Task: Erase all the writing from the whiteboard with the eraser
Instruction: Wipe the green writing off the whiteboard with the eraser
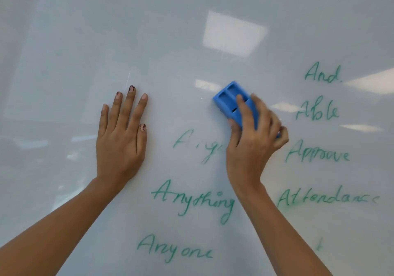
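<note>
Blue moulded-plastic block eraser (pixel 233 103) sits pressed to the glossy white whiteboard (pixel 85 30), just right of centre, long axis running 11-to-5 o'clock. Right hand (pixel 251 139) grips it from the 5 o'clock end: fingers (pixel 242 109) wrapped over the ribbed back, thumb on the 7 o'clock side, closed on the eraser. Motion blur on the knuckles. Left hand (pixel 120 139) lies flat on the board at 9 o'clock from the eraser, well apart, fingers spread, gripping nothing.

Green marker writing (pixel 193 199) remains: half-wiped word at 7 o'clock, touching the right hand's edge; "Anything" and "Anyone" further at 6-7 o'clock; "And", "Able", "Approve", "Attendance" column at 2-4 o'clock. Board at 9-12 o'clock is blank.

Judgement: mid-task, most words left. Nearest target is the half-wiped word, below-left of the fingers; right hand does it, sweeping broadside toward 7 o'clock.
</note>
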